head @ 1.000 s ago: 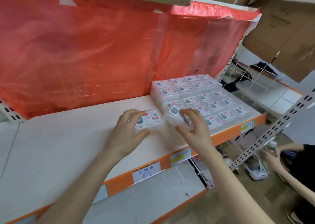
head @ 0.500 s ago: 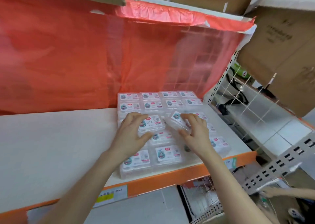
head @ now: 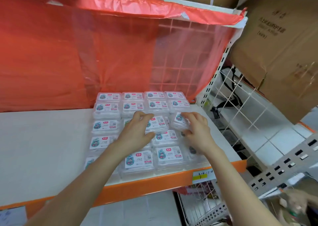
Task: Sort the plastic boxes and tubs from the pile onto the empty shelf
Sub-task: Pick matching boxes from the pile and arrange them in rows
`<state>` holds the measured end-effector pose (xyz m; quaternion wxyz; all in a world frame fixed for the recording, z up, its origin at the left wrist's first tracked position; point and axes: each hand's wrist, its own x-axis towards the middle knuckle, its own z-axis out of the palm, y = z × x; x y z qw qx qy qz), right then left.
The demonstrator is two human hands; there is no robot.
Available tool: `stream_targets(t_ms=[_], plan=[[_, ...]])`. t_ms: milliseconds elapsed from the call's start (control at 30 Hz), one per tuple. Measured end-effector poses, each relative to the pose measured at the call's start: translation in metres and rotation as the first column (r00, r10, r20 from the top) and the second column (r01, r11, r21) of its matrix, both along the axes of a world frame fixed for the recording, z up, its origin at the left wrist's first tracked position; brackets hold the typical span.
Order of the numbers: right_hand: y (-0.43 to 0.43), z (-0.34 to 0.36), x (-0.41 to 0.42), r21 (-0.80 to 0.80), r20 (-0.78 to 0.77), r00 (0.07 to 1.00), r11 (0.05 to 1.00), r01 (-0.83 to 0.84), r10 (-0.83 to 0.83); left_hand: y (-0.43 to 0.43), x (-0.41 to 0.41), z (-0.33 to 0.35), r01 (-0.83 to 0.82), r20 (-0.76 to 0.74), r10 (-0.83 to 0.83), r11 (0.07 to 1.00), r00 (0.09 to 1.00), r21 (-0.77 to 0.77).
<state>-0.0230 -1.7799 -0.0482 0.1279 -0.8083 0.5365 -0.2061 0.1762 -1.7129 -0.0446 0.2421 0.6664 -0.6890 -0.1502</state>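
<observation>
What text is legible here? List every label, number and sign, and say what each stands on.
"7": yellow tag on the shelf's orange edge; the handwriting above it is unclear.
Labels on the plastic boxes: too small to read.
Print on the cardboard box: blurred.

Both bare forearms reach in from below, angling toward each other. The left hand (head: 137, 132) is palm down, fingers curled over the far edge of a clear box (head: 157, 124), thumb at its near edge. Just beside it, the right hand (head: 197, 133) arches its fingers and pinches a tilted box (head: 178, 122).
</observation>
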Motion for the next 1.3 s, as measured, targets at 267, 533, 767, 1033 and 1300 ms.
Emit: stream_targets(t_ms=[267, 533, 767, 1033, 1300], plan=[[-0.021, 0.000, -0.013, 0.060, -0.059, 0.998, 0.998, -0.015, 0.018, -0.012, -0.008, -0.004, -0.025, 0.047, 0.023, 0.999, 0.999, 0.036], [-0.034, -0.002, -0.012, 0.040, -0.002, 0.991, 0.990, -0.135, 0.135, -0.014, -0.007, -0.010, -0.035, 0.129, 0.034, 0.999, 0.991, 0.003], [-0.033, -0.009, -0.005, -0.099, -0.010, 0.999, 0.994, -0.041, 0.040, -0.012, -0.008, -0.009, -0.035, 0.132, 0.041, 0.998, 0.990, -0.047], [-0.020, -0.025, 0.008, -0.329, 0.034, 0.999, 0.944, 0.037, -0.027, 0.006, -0.021, -0.018, 0.035, 0.149, -0.005, 0.979, 0.989, -0.202], [-0.017, -0.030, 0.009, -0.399, 0.023, 0.998, 0.915, 0.067, -0.063, 0.008, -0.022, -0.028, 0.001, 0.155, 0.031, 0.980, 0.987, -0.199]])
